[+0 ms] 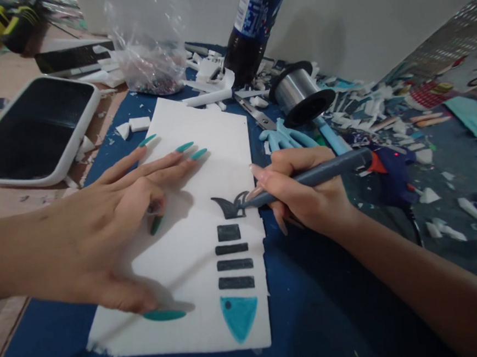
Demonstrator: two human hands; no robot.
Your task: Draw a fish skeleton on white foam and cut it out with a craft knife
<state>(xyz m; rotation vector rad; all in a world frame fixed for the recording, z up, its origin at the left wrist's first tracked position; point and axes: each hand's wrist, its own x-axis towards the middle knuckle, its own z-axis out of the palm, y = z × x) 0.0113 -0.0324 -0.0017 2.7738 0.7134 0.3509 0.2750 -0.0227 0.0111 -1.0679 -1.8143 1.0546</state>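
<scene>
A white foam sheet [183, 216] lies on a dark blue surface. My left hand [119, 232], with long teal nails, rests spread over the sheet's left side. In my right hand [305, 189] is a dark grey marker [324, 169], its tip touching a partly coloured tail shape [226, 207] near the sheet's right edge. The tail's left half is filled dark, while white gaps show in the right half. Below it run several dark bars [235, 265] and a teal fish head [240, 316] with a dark eye dot.
Behind the sheet are a plastic bag of small bits [151, 70], a dark drink bottle [248, 45], a wire spool [298, 94] and scissors [276, 129]. A phone [36, 128] lies left; a glue gun [390, 172] and white foam scraps [430, 196] are at right.
</scene>
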